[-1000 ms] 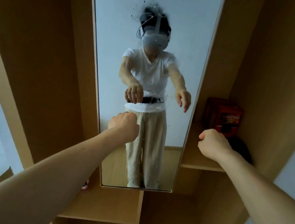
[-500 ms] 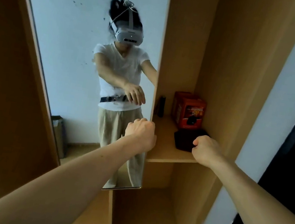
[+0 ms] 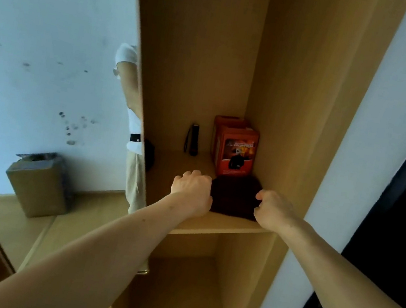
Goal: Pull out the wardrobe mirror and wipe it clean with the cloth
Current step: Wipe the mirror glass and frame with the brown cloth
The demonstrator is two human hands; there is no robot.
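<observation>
Mirror (image 3: 48, 74) at left of the wardrobe, tall, angled to the camera, right edge just in front of the open shelf compartment. Glass marked with dark smudges (image 3: 71, 129), mostly at mid-height, a few scattered higher. Reflected in it: pale wall, a cardboard box (image 3: 38, 185) on the floor, a sliver of the person at the right edge. Cloth (image 3: 233, 199) dark maroon, folded, lying flat at the front right of the shelf (image 3: 224, 227), well apart from the glass. Left hand (image 3: 192, 192) on the shelf just beside the cloth's left edge, knuckles up, fingers curled into a fist, nothing seen in it. Right hand (image 3: 271, 211) at the cloth's right edge, thumb and curled fingers touching the fabric; cannot tell whether actually gripping. Behind the cloth, two orange-red boxes (image 3: 236, 151) in the back right corner, front one touching it. Small black torch (image 3: 193, 140) upright against the back panel, left of the boxes. White wall (image 3: 388, 131) right of the wardrobe.
</observation>
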